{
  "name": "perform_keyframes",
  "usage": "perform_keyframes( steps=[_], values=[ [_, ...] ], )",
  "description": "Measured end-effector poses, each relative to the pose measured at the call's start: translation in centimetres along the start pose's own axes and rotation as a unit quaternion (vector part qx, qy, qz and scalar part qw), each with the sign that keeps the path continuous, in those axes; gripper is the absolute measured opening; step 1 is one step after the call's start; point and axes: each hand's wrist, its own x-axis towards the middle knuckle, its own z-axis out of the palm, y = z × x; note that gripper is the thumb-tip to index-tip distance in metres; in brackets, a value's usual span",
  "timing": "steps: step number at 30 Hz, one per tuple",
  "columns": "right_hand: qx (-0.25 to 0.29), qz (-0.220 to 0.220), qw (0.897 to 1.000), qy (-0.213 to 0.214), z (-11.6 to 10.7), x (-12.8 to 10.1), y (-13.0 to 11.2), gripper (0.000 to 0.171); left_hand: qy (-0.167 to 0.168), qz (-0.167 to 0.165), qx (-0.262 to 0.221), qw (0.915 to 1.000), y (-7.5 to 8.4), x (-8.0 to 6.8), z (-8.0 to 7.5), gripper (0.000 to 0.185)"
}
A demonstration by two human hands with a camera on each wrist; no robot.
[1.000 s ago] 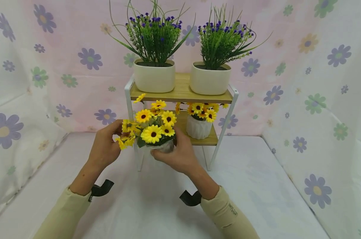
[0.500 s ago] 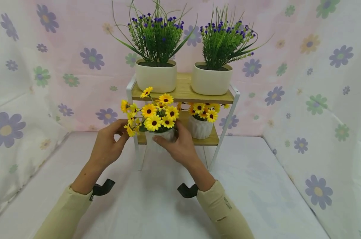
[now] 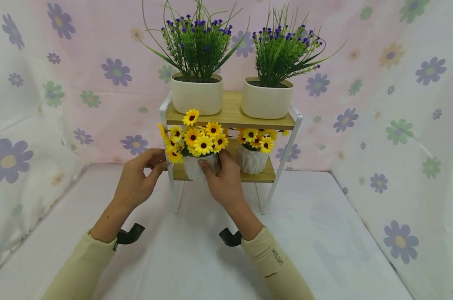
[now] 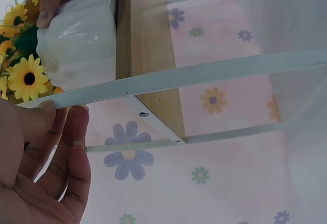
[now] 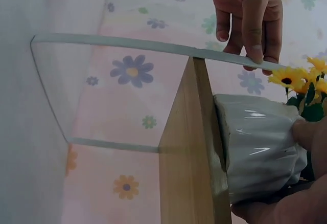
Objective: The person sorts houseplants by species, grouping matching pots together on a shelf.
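My right hand (image 3: 226,181) grips a white ribbed flowerpot (image 3: 192,167) of yellow artificial sunflowers (image 3: 203,145), thumb on its front and fingers round its right side. The pot's base is right at the lower wooden board (image 5: 186,147) of a two-tier plant stand, at the left end. My left hand (image 3: 138,177) pinches the stand's white metal side frame (image 4: 179,75) between thumb and fingers, just left of the blooms. In the right wrist view the left fingertips (image 5: 255,58) lie along that frame.
A matching sunflower pot (image 3: 252,160) stands on the lower board at the right. Two cream planters, left (image 3: 197,96) and right (image 3: 267,100), with purple flowers and long grass fill the top board (image 3: 232,109). Flower-printed cloth (image 3: 110,112) surrounds the white tabletop (image 3: 324,233).
The sunflower pot has moved forward and right onto the lower tier with my right hand. My left hand has gone from beside the flowers to pinching the stand's frame.
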Motion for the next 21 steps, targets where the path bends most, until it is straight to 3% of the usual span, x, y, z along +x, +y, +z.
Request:
perform_keyframes(
  steps=[10,15,21],
  values=[
    [-0.006,-0.001,1.0,-0.002,0.5,-0.1,-0.3,0.048,-0.002,-0.008,-0.002,1.0,0.1,-0.2,-0.2,0.024],
    [-0.054,0.002,0.998,-0.017,0.0,-0.5,-0.1,0.055,-0.005,-0.006,-0.005,1.0,0.2,-0.2,-0.2,0.025],
    [-0.108,-0.046,0.992,-0.054,-1.7,-1.4,-0.4,0.064,-0.004,0.001,-0.01,0.9999,0.1,-0.2,-0.2,0.024]
  ],
)
